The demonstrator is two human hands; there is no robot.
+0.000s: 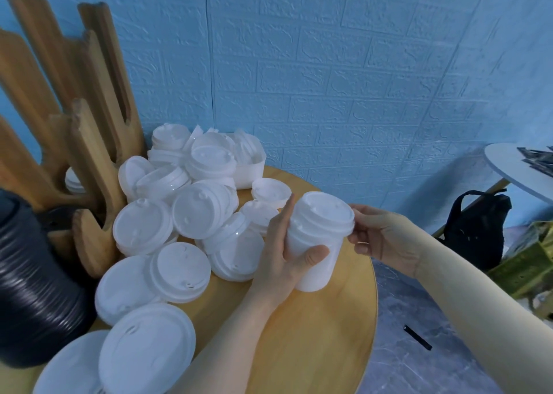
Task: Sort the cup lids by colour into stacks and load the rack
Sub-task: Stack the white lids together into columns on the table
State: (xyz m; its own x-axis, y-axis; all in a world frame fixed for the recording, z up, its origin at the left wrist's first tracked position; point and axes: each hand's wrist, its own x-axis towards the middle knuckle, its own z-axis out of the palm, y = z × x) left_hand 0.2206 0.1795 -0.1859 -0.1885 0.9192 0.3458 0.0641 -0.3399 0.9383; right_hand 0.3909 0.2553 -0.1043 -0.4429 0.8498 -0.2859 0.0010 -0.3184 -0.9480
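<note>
Nearest us, loose white lids (pixel 143 351) on the round table (pixel 314 333). Our left hand (pixel 284 253) grips a white lid stack (pixel 317 244); right hand (pixel 380 235) pinches its top rim. Behind the stack, a white tub (pixel 251 169) holds more lids.

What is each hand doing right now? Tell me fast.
Left hand: grips the stack of white lids around its side, thumb in front.
Right hand: fingertips pinch the stack's top rim.

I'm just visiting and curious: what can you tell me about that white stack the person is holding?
The stack of white lids looks like thin, matte plastic, nested into a short column, top lid domed with a raised rim. It is held tilted above the round wooden table. The left hand grips its side; the right hand pinches the top rim.
</note>
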